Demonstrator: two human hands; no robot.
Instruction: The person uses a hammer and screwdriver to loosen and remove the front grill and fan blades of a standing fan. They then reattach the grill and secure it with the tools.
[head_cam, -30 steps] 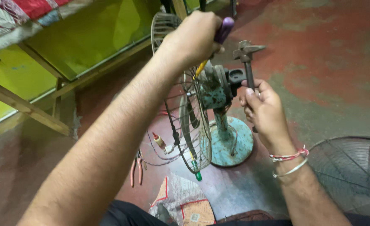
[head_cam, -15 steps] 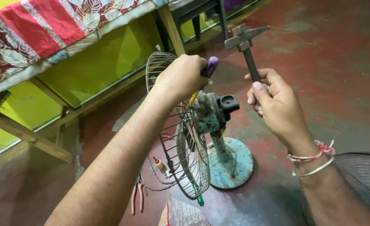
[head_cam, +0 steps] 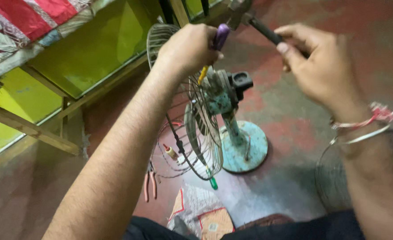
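The left hand (head_cam: 188, 48) is closed around a purple-handled screwdriver (head_cam: 220, 37), just above the fan (head_cam: 218, 95). Beside it, the right hand (head_cam: 323, 66) grips a dark handle (head_cam: 265, 31), probably a hammer's; its head is cut off.

screwdriver (head_cam: 218, 40): purple handle, yellow shaft, tip down at the fan's motor
hammer (head_cam: 267, 33): dark handle, metal head raised at top edge, blurred
fan (head_cam: 223, 115): pale green, upright on round base, floor
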